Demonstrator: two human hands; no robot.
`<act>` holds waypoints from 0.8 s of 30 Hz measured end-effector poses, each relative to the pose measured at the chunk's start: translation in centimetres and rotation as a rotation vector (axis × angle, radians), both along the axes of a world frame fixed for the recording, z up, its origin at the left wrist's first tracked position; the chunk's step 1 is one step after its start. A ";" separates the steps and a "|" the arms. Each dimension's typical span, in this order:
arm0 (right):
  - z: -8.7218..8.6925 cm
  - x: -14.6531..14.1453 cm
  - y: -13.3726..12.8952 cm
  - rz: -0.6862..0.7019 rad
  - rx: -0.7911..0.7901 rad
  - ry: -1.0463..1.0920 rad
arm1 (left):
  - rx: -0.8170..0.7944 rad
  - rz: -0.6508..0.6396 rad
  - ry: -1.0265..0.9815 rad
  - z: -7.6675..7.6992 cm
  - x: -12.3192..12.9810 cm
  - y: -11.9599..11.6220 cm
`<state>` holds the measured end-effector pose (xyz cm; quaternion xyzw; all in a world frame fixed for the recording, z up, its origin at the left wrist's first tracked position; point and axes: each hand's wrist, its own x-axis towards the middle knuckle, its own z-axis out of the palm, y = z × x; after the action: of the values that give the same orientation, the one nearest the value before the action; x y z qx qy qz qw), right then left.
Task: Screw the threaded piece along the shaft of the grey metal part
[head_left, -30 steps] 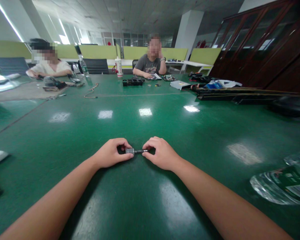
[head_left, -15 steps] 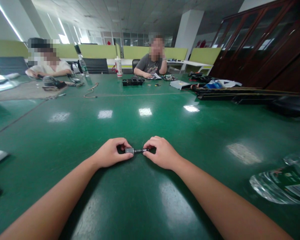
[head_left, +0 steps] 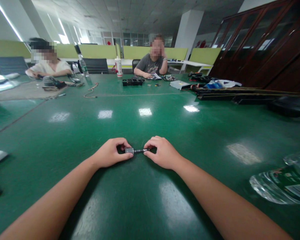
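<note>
My left hand (head_left: pixel 113 152) is closed in a pinch on a small grey metal cylinder (head_left: pixel 129 151), at the centre of the green table. A thin dark shaft (head_left: pixel 138 151) runs from the cylinder's right end towards my other hand. Thumb and fingers of my right hand (head_left: pixel 162 152) pinch the shaft's far end, where a small shiny dark tip (head_left: pixel 146 150) shows. The whole piece lies level between both hands, low over or on the tabletop; I cannot tell which. Fingertips partly cover both of its ends.
The green table (head_left: pixel 145 130) stretches ahead. A clear plastic bottle (head_left: pixel 282 185) lies at the right. Farther back are a black tray-like part (head_left: pixel 133 81), a grey box (head_left: pixel 180 85), long black bars (head_left: pixel 230 94) and a loose cord (head_left: pixel 91 90). Two people sit across the table.
My right hand has shifted very slightly to the right, baring a little more shaft. My left hand stays put. The people opposite have moved their heads a little.
</note>
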<state>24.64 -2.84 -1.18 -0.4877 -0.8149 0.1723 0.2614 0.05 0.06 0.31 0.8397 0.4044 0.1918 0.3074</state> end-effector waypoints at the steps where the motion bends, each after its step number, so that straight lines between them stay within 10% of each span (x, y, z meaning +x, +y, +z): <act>1: 0.0 0.0 0.0 -0.001 0.000 0.001 | -0.001 -0.001 -0.001 0.0 0.0 0.0; 14: 0.1 1.2 0.4 -0.135 -0.028 -0.032 | -0.002 0.007 -0.007 0.0 0.0 0.0; 24: -0.2 -0.5 -0.1 0.051 0.007 0.072 | 0.014 -0.015 -0.004 -0.1 0.1 0.0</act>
<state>24.15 -2.96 -1.37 -0.4596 -0.8177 0.1933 0.2879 0.16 0.04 0.24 0.8445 0.3962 0.1941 0.3037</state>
